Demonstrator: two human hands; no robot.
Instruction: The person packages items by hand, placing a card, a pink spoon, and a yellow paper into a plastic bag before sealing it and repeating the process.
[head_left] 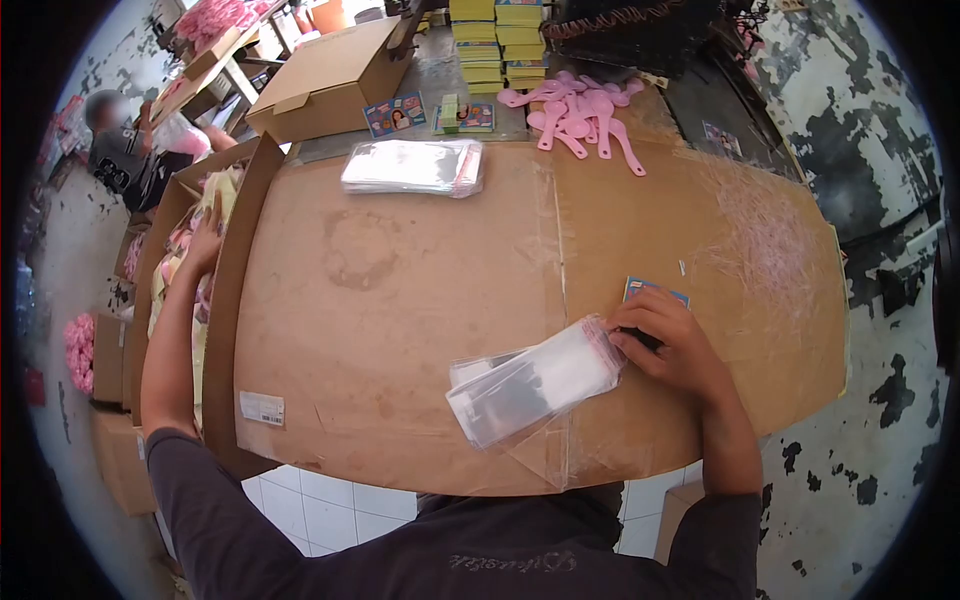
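Note:
My left hand [207, 240] reaches into the long cardboard box [262, 205] at the left, over the pink and yellow packed items [180, 235] inside. Its visible fingers look stretched out, with nothing seen in them. On the right, my right hand [672, 340] has its thumb and fingertips closed at the pinkish sealing edge of the clear plastic bags [535, 385], which lie in a loose, slanted stack on the cardboard-covered table [400, 330]. Just behind that hand, partly covered by it, is a small blue printed card [640, 287].
A second pile of clear bags [412, 167] lies further back. Pink plastic spoons [605, 125] are heaped beyond, near stacks of yellow-edged cards [497, 45]. A closed carton [330, 75] stands at the back left. Thin plastic strips [775, 225] lie at right. Another person [130, 160] sits far left.

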